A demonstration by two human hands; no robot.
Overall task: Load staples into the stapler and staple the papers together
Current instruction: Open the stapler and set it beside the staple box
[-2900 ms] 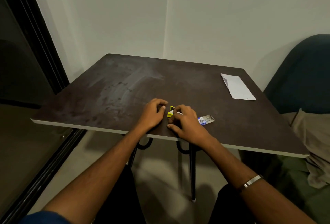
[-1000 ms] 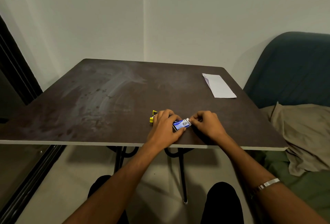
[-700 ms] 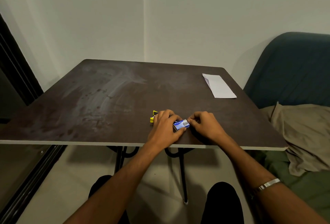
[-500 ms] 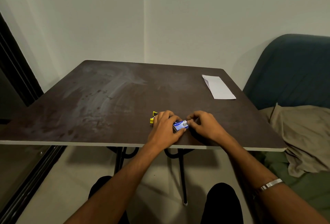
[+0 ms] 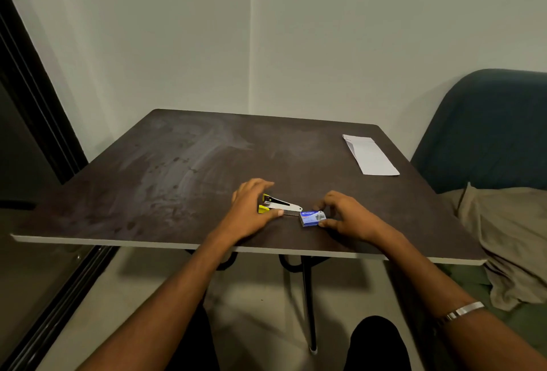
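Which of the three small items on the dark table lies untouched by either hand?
The folded white paper at the far right corner; the yellow stapler and blue staple box are both being handled.

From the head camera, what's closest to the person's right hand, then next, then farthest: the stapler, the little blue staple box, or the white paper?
1. Blue staple box: touching the right hand, at its fingertips.
2. Stapler: just left of the box, under the left hand.
3. White paper: far right corner of the table.

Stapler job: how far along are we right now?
Early. Done: the yellow stapler lies on the table, seemingly opened. In hand: left hand steadies it; right hand grips the blue staple box. Left: loading staples, then stapling the papers, untouched at the far right.
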